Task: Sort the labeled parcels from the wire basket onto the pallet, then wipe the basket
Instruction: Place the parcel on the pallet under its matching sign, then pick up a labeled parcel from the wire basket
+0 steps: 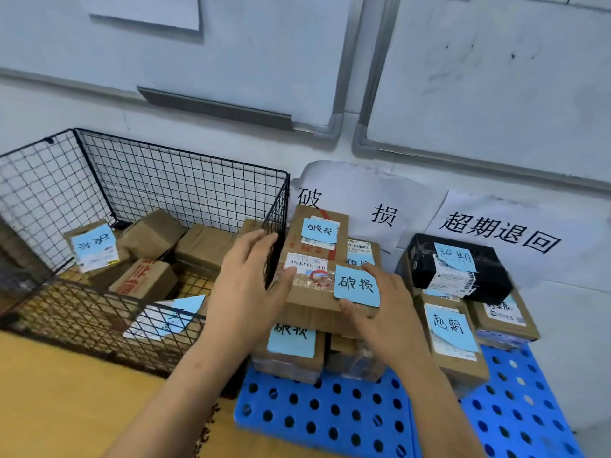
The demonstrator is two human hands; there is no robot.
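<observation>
Main risk with the brown parcel, lying flat on top of the damaged-goods pile on the blue pallet and caught between both hands: apparently straddling two lower boxes nearer the wrists, so liable to rock or slide off the pile if let go before being squared up. Also a chance of peeling off the blue note just beside the right thumb, through a dragging grip. Just past the left fingertips, the near corner of the wire basket; easy to bump knuckles or catch the box end on the wire there. Left hand: fingers straight and together, pressed against the box's left end, thumb laid over the top, nothing wrapped round. Right hand: curled on the right end, thumb on the near face below the note, fingers bent over the top. Both forearms reaching forward from below. Farther out past the right hand, the overdue pile with a black parcel; past the left, several parcels in the basket, so sorting judged unfinished and wiping not begun.
</observation>
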